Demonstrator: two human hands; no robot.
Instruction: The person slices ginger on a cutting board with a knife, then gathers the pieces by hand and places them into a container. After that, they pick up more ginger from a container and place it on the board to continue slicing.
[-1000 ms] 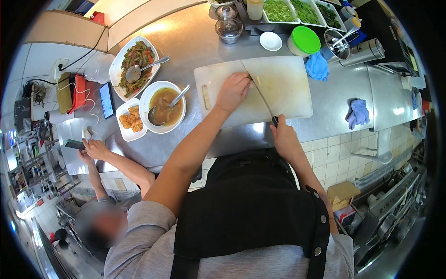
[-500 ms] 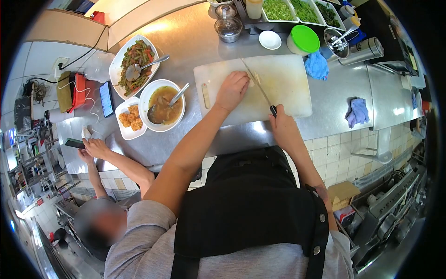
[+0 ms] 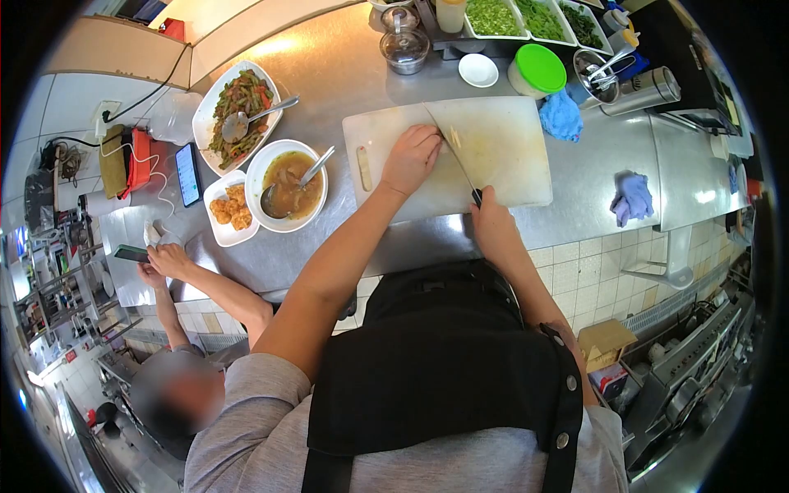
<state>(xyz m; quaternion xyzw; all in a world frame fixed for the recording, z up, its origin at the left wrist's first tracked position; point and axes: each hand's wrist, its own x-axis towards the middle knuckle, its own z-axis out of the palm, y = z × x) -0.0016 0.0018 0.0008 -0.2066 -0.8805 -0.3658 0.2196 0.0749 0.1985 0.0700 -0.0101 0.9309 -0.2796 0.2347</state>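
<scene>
My right hand is closed round the dark handle of a kitchen knife, whose long blade slants up and away across the white cutting board. Just left of the blade, my left hand rests on the board with its fingers curled and pressed together. Whatever lies under those fingertips is hidden. A few thin, pale yellow strips lie on the board against the blade's right side.
Left of the board stand a soup bowl, a plate of green vegetables and a small dish of fried pieces. Behind are a green-lidded tub and a white saucer. At lower left, another person's hands hold a phone.
My right hand has shifted slightly left, bringing the knife handle with it. More of the pale strips now shows right of the blade. My left hand stays nearly in place.
</scene>
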